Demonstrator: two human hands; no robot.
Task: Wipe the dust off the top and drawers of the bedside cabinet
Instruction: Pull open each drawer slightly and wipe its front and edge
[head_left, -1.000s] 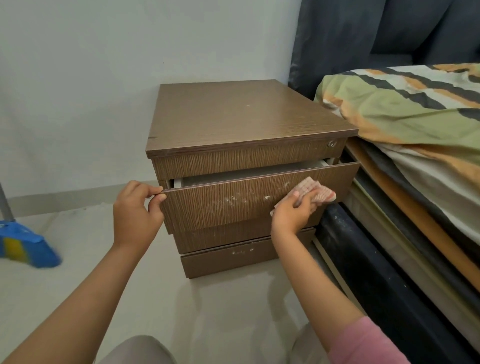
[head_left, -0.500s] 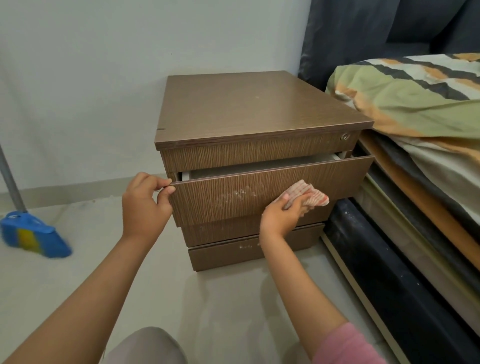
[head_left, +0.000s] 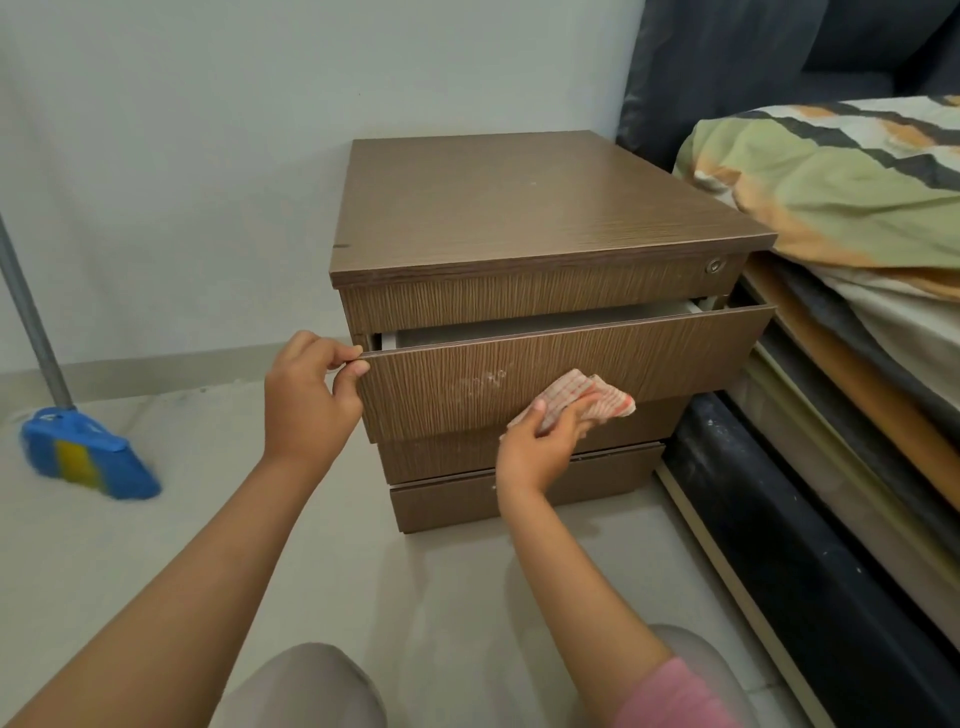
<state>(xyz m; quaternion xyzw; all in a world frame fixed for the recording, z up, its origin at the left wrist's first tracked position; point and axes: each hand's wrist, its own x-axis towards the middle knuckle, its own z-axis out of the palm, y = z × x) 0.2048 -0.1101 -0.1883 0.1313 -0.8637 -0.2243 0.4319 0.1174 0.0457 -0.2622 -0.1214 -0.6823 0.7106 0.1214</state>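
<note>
A brown wood-grain bedside cabinet (head_left: 519, 208) stands against the wall beside the bed. Its upper drawer (head_left: 649, 353) is pulled partly out, with a pale dusty patch (head_left: 480, 383) left of centre on the front. My left hand (head_left: 306, 400) pinches the drawer front's top left corner. My right hand (head_left: 540, 441) presses a crumpled checked orange-and-white cloth (head_left: 587, 397) against the lower part of the drawer front, just right of the patch. Two lower drawers (head_left: 452, 499) sit shut beneath.
A blue and yellow broom (head_left: 83, 457) with a grey handle leans on the floor at the left. A bed with a striped green and orange blanket (head_left: 831, 171) and a dark frame (head_left: 779, 545) runs along the right. My knees show at the bottom edge.
My right hand has wiped the cloth leftward and down across the drawer front, and the dusty patch has shrunk. My left hand has kept its hold on the drawer corner.
</note>
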